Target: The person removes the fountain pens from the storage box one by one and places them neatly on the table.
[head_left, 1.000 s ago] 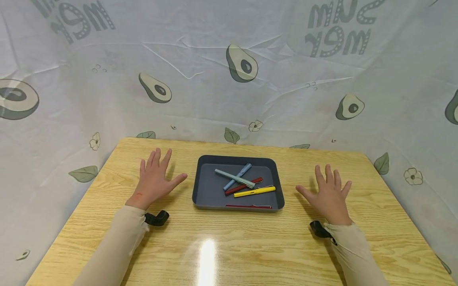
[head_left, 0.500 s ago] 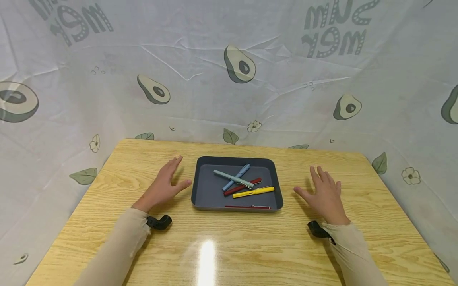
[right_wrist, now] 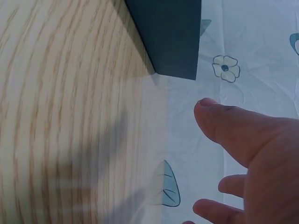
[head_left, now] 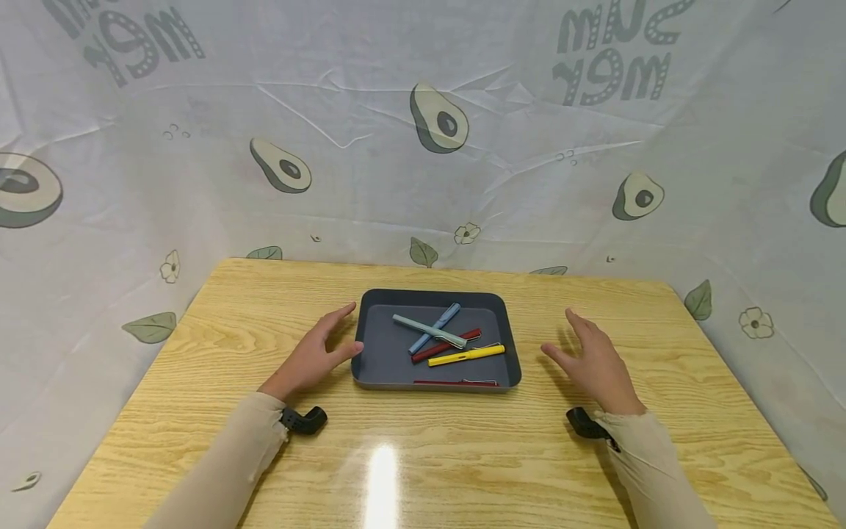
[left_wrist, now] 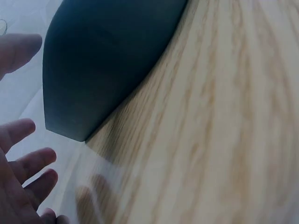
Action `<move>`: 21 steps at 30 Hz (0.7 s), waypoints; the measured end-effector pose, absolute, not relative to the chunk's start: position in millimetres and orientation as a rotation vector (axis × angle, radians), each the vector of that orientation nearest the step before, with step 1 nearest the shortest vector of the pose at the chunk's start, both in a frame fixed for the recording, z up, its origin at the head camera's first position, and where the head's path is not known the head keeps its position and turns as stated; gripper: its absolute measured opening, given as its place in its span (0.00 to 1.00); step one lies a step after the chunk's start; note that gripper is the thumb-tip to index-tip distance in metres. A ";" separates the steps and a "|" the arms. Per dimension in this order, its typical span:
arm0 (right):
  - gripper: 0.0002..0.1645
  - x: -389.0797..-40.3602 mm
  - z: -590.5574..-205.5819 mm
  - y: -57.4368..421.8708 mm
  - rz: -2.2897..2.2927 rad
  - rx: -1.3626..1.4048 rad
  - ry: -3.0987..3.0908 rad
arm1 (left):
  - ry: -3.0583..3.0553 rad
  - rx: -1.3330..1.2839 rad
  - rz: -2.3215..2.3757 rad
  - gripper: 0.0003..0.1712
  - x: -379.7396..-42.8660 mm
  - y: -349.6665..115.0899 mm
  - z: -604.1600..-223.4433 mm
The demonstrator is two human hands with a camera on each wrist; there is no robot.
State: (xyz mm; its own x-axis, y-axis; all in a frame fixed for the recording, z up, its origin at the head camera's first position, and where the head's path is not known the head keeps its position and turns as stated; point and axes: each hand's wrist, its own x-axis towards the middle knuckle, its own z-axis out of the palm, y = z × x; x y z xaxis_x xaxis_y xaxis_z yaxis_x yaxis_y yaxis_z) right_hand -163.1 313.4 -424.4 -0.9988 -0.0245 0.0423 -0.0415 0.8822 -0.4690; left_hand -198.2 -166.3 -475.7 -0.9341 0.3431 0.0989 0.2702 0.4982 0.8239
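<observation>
A dark grey tray (head_left: 383, 371) sits mid-table with several clip pens in it. Near its centre a pale green pen (head_left: 423, 328) crosses a blue pen (head_left: 451, 314), with a dark red pen (head_left: 432, 353) partly beneath. Closer to the front lies a yellow pen (head_left: 466, 355), and another red pen (head_left: 456, 382) lies along the front wall. My left hand (head_left: 316, 354) is at the tray's left side, thumb and fingertips right at the rim, holding nothing. To the right of the tray my right hand (head_left: 595, 361) hovers, fingers relaxed and thumb toward the tray, also holding nothing.
The wooden table (head_left: 476, 455) extends around the tray. Behind it hangs a white cloth (head_left: 370, 198) printed with avocados and leaves. Black wrist cameras, one on the left wrist (head_left: 305, 421) and one on the right (head_left: 585, 425), hang low beside the hands.
My left hand has moved right, up to the tray's left rim, and turned onto its side. My right hand has turned inward, its fingers drawn together. The pens and tray stay put.
</observation>
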 end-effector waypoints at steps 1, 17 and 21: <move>0.56 -163.4 -424.6 313.5 0.760 0.049 -3.013 | 2.644 0.552 1.445 0.46 -197.9 -166.2 -476.1; 0.37 -163.4 -426.2 305.9 0.881 0.190 -2.831 | 2.680 0.774 1.390 0.45 -198.7 -166.3 -483.3; 0.34 -164.6 -422.1 297.2 0.876 0.222 -2.799 | 2.682 0.773 1.374 0.44 -200.4 -167.0 -485.7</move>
